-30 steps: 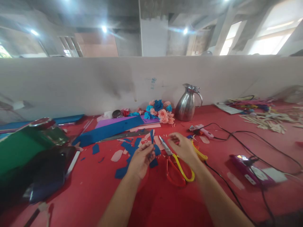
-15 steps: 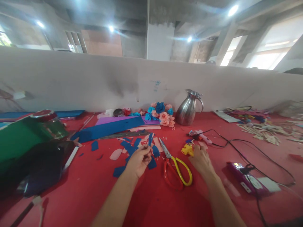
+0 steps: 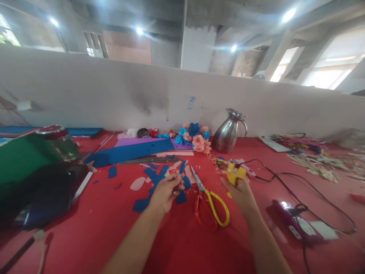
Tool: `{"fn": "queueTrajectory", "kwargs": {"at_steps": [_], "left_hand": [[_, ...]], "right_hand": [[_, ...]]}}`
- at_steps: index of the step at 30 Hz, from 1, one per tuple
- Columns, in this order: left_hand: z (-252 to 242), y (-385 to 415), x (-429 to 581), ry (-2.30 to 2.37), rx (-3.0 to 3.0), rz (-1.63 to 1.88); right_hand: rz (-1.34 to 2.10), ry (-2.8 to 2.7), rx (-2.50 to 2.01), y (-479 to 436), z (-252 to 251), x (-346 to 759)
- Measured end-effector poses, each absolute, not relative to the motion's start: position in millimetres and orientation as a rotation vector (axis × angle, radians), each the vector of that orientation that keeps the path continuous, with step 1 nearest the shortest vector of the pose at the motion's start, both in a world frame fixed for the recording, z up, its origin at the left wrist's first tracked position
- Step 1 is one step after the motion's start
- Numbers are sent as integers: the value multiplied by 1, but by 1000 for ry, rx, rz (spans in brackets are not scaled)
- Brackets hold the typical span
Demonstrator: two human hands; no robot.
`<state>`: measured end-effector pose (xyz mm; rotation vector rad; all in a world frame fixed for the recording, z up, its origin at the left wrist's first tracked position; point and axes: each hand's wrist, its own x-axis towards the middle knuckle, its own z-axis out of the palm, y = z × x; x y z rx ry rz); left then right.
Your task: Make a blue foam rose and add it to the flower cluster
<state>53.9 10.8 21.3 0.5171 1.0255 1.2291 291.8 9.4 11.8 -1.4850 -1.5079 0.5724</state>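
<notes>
My left hand (image 3: 169,192) is closed in a pinch around a small strip of blue paper (image 3: 182,166), which sticks up past the fingertips. In my right hand (image 3: 241,194) is a yellow glue gun (image 3: 236,175), gripped by its handle and lifted, its nozzle toward the left; motion blurs the fingers. Between the hands lie large scissors (image 3: 212,207) with one red and one yellow handle, blades slightly apart and pointing away. Blue paper scraps (image 3: 154,186) spread under and beside my left hand, with pink paper scraps (image 3: 138,183) among them.
Blue and pink paper flowers (image 3: 199,139) stand at the back beside a steel jug (image 3: 228,133). A black cable (image 3: 288,173) loops across the right side near a purple power strip (image 3: 299,222). A lidded jar (image 3: 59,144) and a dark bag (image 3: 51,194) are at left.
My right hand has raised the yellow glue gun off the table and turned it leftward. My left hand still pinches the blue paper. The view has shifted slightly.
</notes>
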Motion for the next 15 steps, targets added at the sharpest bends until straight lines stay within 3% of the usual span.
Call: {"fn": "queueTrajectory", "kwargs": {"at_steps": [4, 15], "left_hand": [[20, 11, 55, 1045, 549, 1227], [21, 9, 59, 1119, 670, 1213]], "right_hand": [[867, -1515, -1279, 0, 16, 261], [852, -1713, -1239, -5, 15, 245]]}}
